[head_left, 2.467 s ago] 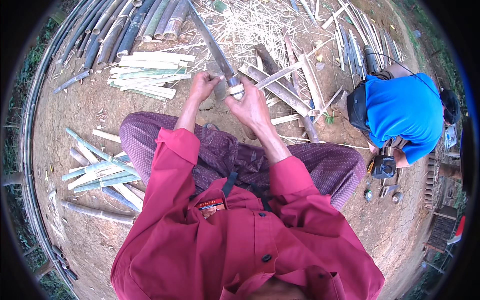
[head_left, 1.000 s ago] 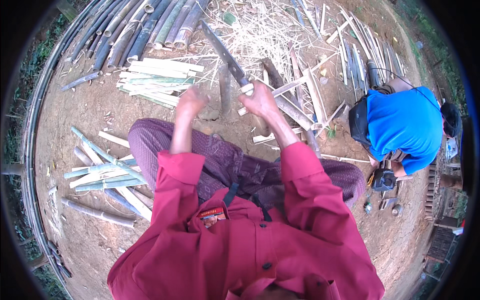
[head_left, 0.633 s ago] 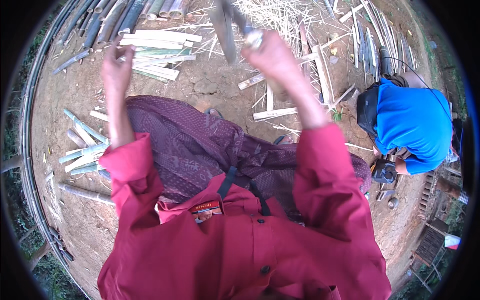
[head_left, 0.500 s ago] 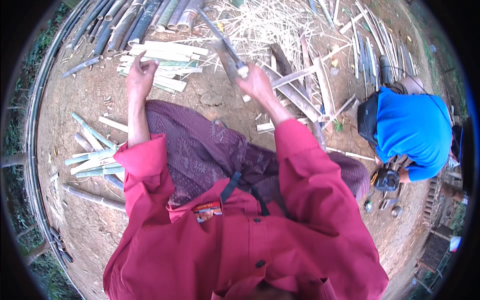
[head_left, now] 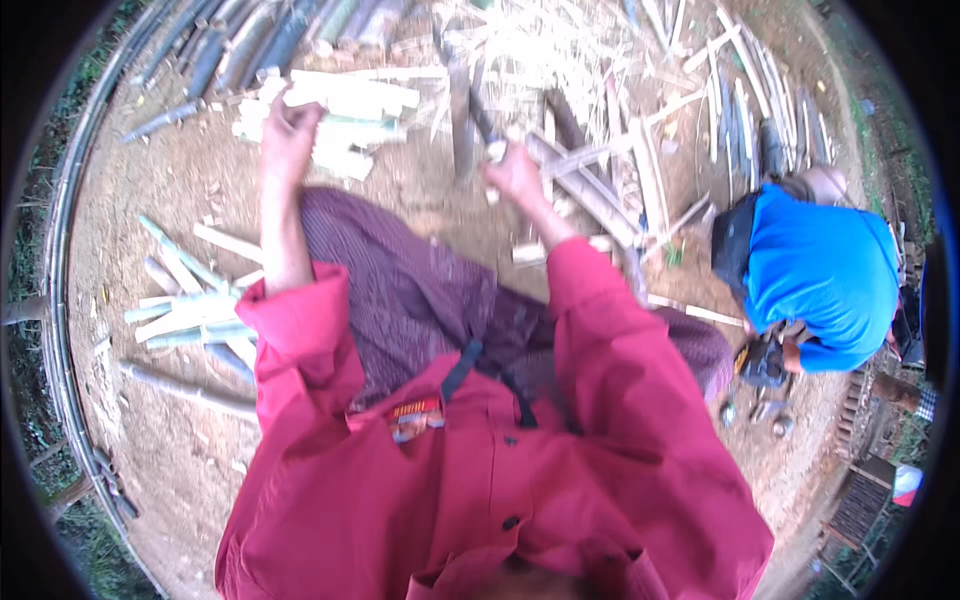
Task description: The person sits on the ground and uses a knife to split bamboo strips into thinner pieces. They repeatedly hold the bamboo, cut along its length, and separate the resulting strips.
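- Left hand [head_left: 290, 140]: over the left end of the split-bamboo slats [head_left: 365, 98], thumb and fingers parted; no held object shows, though blur leaves contact uncertain.
- Right hand [head_left: 517, 172]: right of the slats, fingers wrapped around the handle of a long knife [head_left: 482, 115].
- Knife: right of the slats, dark-bladed, pale-handled, pointing away, presumably keeping its edge off the legs [head_left: 385, 250].
- Slats: pale and greenish, roughly parallel, probably for easy reach.

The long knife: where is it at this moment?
In the head view, the long knife is at upper centre, its handle in the right hand, just left of the crossed bamboo pieces.
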The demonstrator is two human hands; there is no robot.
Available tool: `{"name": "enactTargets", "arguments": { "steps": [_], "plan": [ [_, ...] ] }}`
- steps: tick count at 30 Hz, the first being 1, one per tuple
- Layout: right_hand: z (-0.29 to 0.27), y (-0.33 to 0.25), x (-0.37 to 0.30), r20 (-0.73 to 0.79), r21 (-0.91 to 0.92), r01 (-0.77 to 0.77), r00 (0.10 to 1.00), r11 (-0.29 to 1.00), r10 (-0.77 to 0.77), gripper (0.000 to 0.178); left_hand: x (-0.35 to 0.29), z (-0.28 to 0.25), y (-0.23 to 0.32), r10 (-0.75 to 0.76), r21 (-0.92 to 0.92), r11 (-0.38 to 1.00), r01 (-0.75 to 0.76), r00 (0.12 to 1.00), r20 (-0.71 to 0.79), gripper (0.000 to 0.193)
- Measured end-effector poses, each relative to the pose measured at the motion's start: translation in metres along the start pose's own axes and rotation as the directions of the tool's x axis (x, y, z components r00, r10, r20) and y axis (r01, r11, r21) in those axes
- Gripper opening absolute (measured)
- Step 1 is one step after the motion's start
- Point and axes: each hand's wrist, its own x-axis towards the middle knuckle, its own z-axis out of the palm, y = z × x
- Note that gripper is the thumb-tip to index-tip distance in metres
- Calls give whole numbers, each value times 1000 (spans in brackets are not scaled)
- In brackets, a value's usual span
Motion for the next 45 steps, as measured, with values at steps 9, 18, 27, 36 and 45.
{"name": "enactTargets", "arguments": {
  "steps": [9, 18, 27, 36, 45],
  "plan": [
    [-150, -195, -26, -195, 140, 243, 957, 960, -214, 32, -33, -6, -2, 44, 46, 998, -43, 999, -15, 67],
    [46, 43, 8, -86, -129, -76, 994, 989, 65, 58, -7, 17, 14, 27, 106, 994, -22, 998, -49, 69],
    [-109, -104, 5, -223, 30, 108, 970, 994, -99, 33, -19, 7, -11, 99, 50, 994, -98, 994, -35, 70],
    [81, 72, -9, 115, -243, -207, 964, 948, 240, 58, -12, 23, 9, 44, -24, 999, -45, 999, -19, 69],
    [-34, -21, 21, 222, -276, -217, 933, 936, 282, 47, -19, 22, 3, 93, -64, 993, -99, 992, -82, 63]
  ]
}}
